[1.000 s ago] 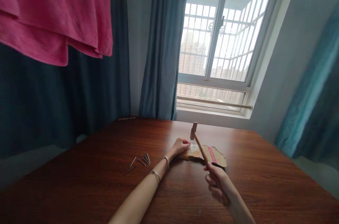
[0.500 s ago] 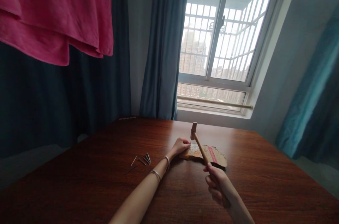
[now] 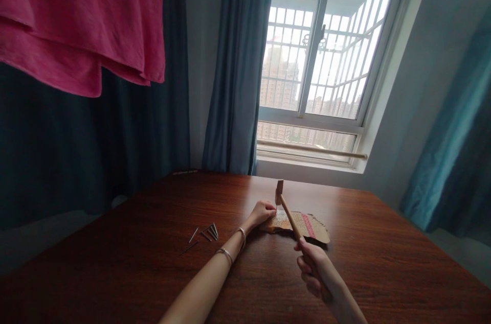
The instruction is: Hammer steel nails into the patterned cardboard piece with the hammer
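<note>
My right hand [image 3: 315, 269] is closed round the wooden handle of a hammer [image 3: 290, 216]. The hammer's head is at the handle's far end, over the top of a thin upright nail [image 3: 276, 207]. My left hand [image 3: 264, 210] pinches that nail between thumb and fingertips, at the left end of a flat brown piece of cardboard [image 3: 318, 229]. This cardboard has a red stripe, a worn orange and whitish patch, and many small dark holes or dots. Whether the hammer's face touches the nail is too small to tell.
Several loose nails [image 3: 209, 232] lie on the brown wooden table [image 3: 134, 273], left of my left forearm. A window [image 3: 310, 73] with bars outside stands behind the table. Blue curtains [image 3: 233, 68] hang beside it, and a pink cloth [image 3: 84, 22] hangs at upper left.
The hammer's head has shifted very slightly down and left, over the nail. My left hand keeps its pinch in nearly the same place.
</note>
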A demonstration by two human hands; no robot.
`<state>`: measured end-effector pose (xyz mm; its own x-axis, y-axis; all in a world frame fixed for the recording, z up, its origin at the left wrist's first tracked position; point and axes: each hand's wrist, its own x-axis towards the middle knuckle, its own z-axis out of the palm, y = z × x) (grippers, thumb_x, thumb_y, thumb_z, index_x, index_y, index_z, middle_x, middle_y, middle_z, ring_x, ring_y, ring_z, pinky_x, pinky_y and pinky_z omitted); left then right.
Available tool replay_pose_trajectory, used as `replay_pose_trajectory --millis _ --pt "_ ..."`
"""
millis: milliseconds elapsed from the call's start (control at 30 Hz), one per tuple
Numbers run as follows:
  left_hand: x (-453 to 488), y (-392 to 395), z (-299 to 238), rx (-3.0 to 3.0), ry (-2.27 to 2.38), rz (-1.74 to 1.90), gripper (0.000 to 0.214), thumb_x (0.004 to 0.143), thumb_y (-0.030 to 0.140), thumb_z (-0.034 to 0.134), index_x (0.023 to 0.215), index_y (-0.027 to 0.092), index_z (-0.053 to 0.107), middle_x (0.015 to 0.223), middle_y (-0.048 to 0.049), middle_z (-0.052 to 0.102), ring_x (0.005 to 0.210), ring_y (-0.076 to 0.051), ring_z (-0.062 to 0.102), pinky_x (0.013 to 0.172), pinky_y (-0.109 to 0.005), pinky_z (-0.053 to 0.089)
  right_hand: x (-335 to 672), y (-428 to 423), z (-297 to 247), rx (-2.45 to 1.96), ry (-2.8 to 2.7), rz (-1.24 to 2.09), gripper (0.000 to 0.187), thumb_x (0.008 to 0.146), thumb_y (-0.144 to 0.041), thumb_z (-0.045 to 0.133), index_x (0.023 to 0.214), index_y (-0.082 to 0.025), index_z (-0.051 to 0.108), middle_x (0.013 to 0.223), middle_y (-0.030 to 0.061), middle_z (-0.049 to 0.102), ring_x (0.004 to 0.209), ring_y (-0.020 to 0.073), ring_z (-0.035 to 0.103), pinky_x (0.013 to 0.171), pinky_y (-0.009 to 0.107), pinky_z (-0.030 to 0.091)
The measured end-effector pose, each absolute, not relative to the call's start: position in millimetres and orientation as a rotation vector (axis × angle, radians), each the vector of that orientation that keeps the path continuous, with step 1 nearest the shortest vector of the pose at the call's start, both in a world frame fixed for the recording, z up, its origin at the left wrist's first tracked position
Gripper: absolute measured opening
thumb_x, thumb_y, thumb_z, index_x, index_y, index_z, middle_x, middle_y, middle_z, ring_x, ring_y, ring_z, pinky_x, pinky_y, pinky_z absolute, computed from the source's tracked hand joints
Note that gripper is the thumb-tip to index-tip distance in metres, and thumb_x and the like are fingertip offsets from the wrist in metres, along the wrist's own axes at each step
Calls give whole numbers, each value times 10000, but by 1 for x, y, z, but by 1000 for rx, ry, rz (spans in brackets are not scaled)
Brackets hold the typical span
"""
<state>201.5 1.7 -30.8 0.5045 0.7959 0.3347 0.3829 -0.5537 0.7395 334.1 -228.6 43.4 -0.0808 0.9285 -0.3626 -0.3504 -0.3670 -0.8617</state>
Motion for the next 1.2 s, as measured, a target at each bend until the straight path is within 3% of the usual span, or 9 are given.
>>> replay_pose_trajectory --millis 833,1200 --pt "203 5 -36 2155 930 929 242 685 260 521 712 113 711 634 -8 547 613 -110 484 556 -196 331 337 -227 47 -1138 -724 1631 338 740 -542 510 815 -225 422 417 -122 335 221 6 215 276 135 44" --pt "201 3 -34 2155 925 915 241 688 264 517 708 114 705 673 -14 573 610 -106 482 557 -196 334 334 -231 51 -1137 -731 1658 368 727 -570 512 813 -222 431 422 -123 332 225 8 208 251 140 80"
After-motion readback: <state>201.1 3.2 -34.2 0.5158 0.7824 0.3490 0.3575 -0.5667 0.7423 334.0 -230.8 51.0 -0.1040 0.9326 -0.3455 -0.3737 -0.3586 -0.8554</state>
